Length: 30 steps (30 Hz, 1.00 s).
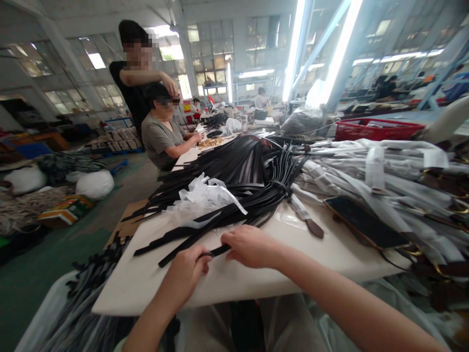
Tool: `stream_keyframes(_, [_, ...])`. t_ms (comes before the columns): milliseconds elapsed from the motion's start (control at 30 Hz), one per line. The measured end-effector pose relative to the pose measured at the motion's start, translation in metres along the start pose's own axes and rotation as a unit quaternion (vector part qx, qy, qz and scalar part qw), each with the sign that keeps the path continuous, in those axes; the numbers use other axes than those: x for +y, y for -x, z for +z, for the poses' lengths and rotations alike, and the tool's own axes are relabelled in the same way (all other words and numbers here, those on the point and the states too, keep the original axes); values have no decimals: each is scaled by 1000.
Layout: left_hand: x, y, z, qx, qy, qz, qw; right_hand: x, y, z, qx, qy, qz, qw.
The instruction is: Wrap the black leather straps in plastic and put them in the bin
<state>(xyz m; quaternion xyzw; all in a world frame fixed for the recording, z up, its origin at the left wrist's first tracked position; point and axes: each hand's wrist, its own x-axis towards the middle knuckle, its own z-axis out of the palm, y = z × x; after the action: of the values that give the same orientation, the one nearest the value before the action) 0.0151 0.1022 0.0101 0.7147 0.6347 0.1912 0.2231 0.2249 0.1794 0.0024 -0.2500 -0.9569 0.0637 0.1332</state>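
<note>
Between my two hands runs a short stretch of black strap (pixel 220 250), low over the front of the pale table (pixel 234 278). My left hand (pixel 190 264) pinches one end of it, thumb against fingers. Just to the right, my right hand (pixel 251 247) is closed on the same strap, its fingertips bent over and partly hidden. Right beyond my hands lie long black straps (pixel 238 208) in a thick bundle. Crumpled white strips (pixel 205 193) rest on top of that bundle. A brown leather tab (pixel 315 228) on a wrapped strap lies right of my right hand.
Many white-wrapped straps (pixel 395 195) heap up at the right, with a phone (pixel 366 222) lying by them. Behind stands a red basket (pixel 377 128). A bin of dark straps (pixel 88 293) is below the table's left edge. Two people (pixel 163 139) are at the far left.
</note>
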Motion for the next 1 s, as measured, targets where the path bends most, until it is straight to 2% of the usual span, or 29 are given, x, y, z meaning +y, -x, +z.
stream_keyframes(133, [-8,2,-6,-25,-105,2,994,10,-1,-2,-21,30,21,999])
stream_keyframes(267, [-10,2,-1,-20,-190,19,981,-2,-14,-1,-25,41,14,999])
stream_keyframes(467, [-23,12,-15,-10,-231,-3,973,-4,-12,-5,-30,37,44,998])
stream_keyframes(567, [-17,13,-11,-26,-231,7,973,-16,-15,-7,-40,31,40,998])
stream_keyframes(700, [-4,13,0,-28,-236,19,971,-35,-20,-10,-63,14,-2,998])
stream_keyframes(800, [-9,18,-3,-13,-258,3,966,-22,-14,-14,-76,10,-16,997])
stream_keyframes(900, [-17,21,-8,5,-286,-25,958,-1,-9,-15,-81,25,8,996])
stream_keyframes(1000, [-14,17,-3,26,-306,-25,952,-1,-14,-8,-79,32,8,996])
